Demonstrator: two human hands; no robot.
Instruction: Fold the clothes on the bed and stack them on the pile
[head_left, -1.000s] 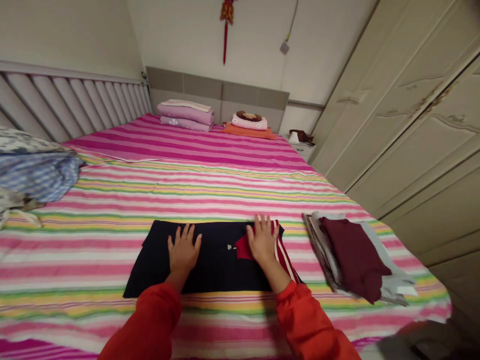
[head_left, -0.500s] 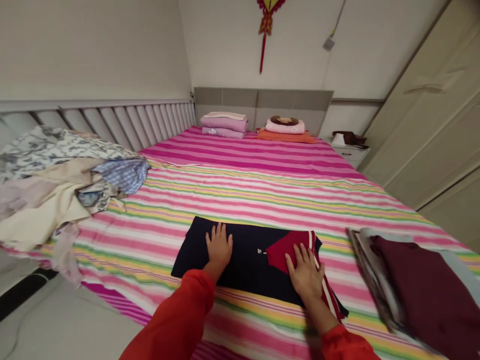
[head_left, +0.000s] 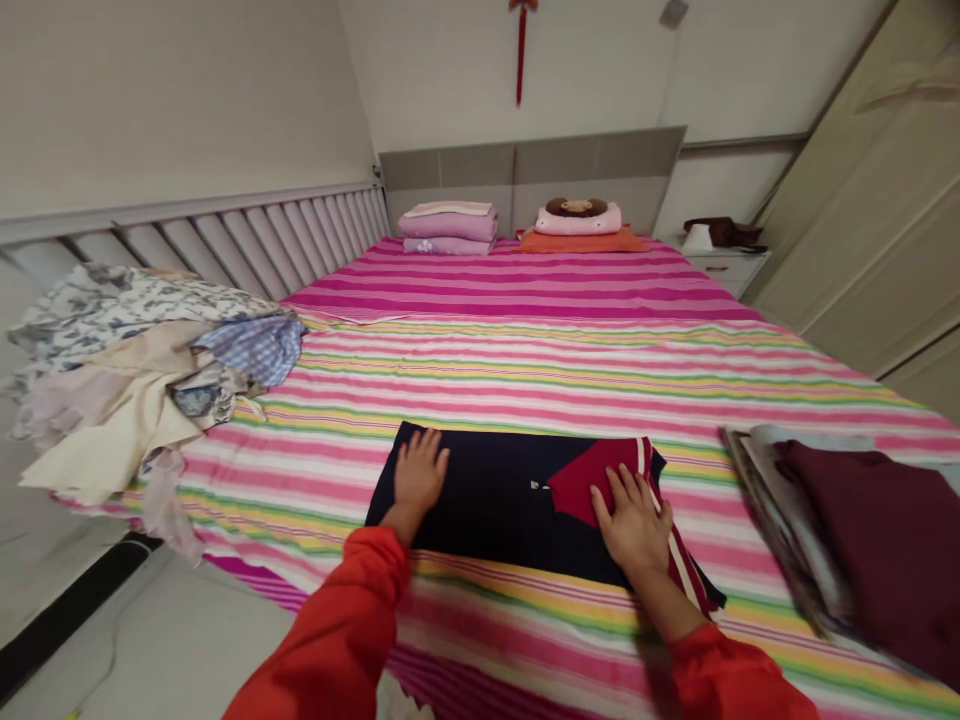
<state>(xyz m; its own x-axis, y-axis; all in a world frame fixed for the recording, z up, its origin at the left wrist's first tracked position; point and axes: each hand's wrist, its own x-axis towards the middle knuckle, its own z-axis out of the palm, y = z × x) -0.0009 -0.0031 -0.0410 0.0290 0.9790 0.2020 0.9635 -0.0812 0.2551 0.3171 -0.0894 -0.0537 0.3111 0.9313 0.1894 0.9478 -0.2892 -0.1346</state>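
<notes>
A folded navy garment (head_left: 495, 500) lies flat across the front of the bed, with a dark red panel and white stripes at its right end and a small pale logo near the middle. My left hand (head_left: 418, 475) rests palm down on its left part, fingers stretched out. On the dark red panel lies my right hand (head_left: 634, 520), flat with its fingers spread. Neither hand grips anything. Red sleeves cover both forearms.
Folded clothes (head_left: 870, 540), a maroon one on top, are stacked at the right. A loose heap of clothes (head_left: 157, 370) lies on the left. Folded bedding (head_left: 450, 228) and a pink pillow (head_left: 577, 222) sit near the headboard (head_left: 465, 170). A railing (head_left: 247, 240) runs along the left side.
My left hand has slid toward the garment's left end. My right hand stays on the red panel. The camera view has tilted down and shifted slightly.
</notes>
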